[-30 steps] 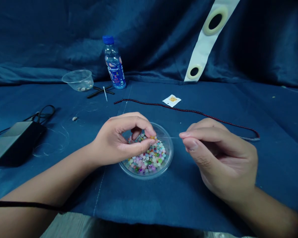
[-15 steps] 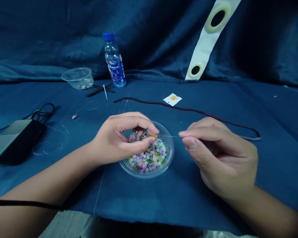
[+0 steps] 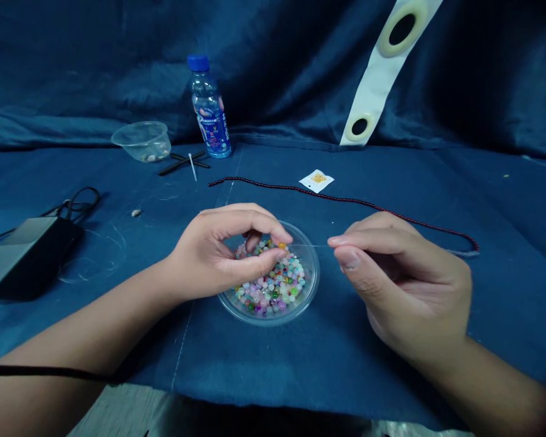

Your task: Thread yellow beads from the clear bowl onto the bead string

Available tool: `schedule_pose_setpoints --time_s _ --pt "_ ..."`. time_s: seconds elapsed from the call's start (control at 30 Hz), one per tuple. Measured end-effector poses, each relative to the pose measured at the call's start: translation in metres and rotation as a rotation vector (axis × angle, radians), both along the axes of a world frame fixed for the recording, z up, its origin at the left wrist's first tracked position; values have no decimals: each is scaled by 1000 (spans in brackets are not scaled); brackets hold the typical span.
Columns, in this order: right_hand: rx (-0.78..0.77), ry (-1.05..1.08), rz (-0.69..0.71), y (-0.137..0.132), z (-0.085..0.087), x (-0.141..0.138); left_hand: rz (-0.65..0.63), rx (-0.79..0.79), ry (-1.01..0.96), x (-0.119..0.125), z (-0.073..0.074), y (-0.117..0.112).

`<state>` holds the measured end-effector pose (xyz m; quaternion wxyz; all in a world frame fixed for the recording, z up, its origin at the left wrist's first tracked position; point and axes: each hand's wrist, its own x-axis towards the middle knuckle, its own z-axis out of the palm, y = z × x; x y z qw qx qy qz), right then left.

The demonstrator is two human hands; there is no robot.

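Between the thumb and index finger of my left hand (image 3: 236, 249) is a small orange bead (image 3: 283, 245), held above a clear round bowl (image 3: 315, 276). Many coloured beads (image 3: 273, 288) fill the bowl below. My right hand (image 3: 404, 273) pinches a thin, nearly transparent thread (image 3: 316, 246), which stretches level from its fingertips toward the orange bead. Whether the thread passes through the bead is too small to tell. Behind my right hand, a dark red string of beads (image 3: 341, 199) curves across the blue cloth.
A bottle (image 3: 212, 115) with a blue cap stands at the back, near a clear tub (image 3: 143, 142) and crossed dark sticks (image 3: 182, 162). A small white packet (image 3: 317, 180) lies beside the bead string. At left are a grey-black device (image 3: 27, 255) and loose clear thread (image 3: 93, 255).
Both hands keep nearly the same pose, the left still pinching the orange bead and the right the thread. The whole view has shifted very slightly.
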<state>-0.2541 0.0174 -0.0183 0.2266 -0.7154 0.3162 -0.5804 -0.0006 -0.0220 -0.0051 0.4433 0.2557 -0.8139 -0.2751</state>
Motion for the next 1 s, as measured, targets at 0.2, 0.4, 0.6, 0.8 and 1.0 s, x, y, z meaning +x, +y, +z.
schedule_pose_setpoints --time_s 0.2,0.4,0.6,0.8,1.0 --pt "-21 3 -10 0 1 1 -7 -4 -7 1 0 -1" --pt "-12 1 -17 2 2 1 -10 -14 -13 0 -1 -1" --pt "5 -1 -12 0 0 0 -9 -9 -5 0 0 -1" --pt "0 -1 -7 -1 -1 0 -10 3 9 0 -1 0" --pt "2 -17 -2 0 1 2 -5 -6 -9 1 -1 0"
